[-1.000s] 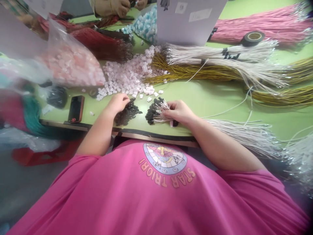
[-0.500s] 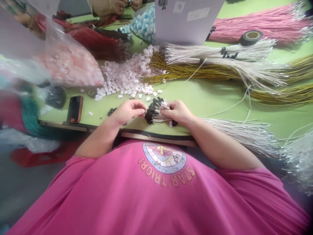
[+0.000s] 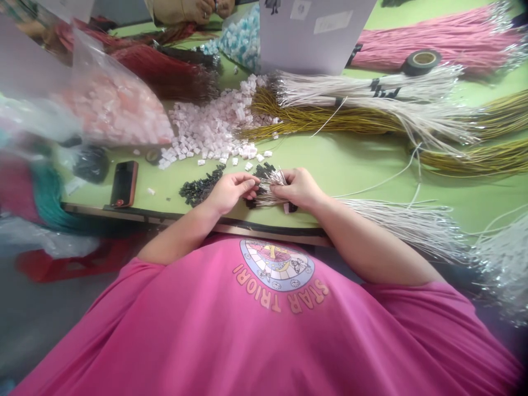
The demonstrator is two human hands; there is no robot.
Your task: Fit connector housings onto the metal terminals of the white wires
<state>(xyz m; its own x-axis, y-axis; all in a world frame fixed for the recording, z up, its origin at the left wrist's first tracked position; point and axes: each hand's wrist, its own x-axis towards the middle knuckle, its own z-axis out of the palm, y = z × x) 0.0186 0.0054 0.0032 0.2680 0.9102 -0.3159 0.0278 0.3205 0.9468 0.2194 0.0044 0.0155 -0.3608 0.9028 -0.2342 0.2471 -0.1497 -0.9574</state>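
Pale green tabletop (image 3: 322, 157) beneath both hands, with grey floor (image 3: 37, 324) far below to the left. Dark-trimmed near edge (image 3: 276, 225) just on the body side of the hands, pink shirt (image 3: 264, 335) close against it. Right hand (image 3: 301, 187) clamped on a white wire bundle (image 3: 268, 197), black-tipped ends toward the left hand (image 3: 233, 192). Left thumb and fingers drawn together at those ends; impossible to tell whether around a small piece. Green surface visible beyond the right hand as far as olive wires (image 3: 358, 125), and left of the left hand toward a phone (image 3: 124, 184). Black pieces (image 3: 200, 187) heaped just beside the left hand. White pieces (image 3: 210, 124) piled beyond it, blocking the way forward, with a bag of pinkish pieces (image 3: 124, 110) farther left. Well beyond the right hand, a lilac panel (image 3: 309, 41), tape roll (image 3: 423, 62) and pink wires (image 3: 429, 41).
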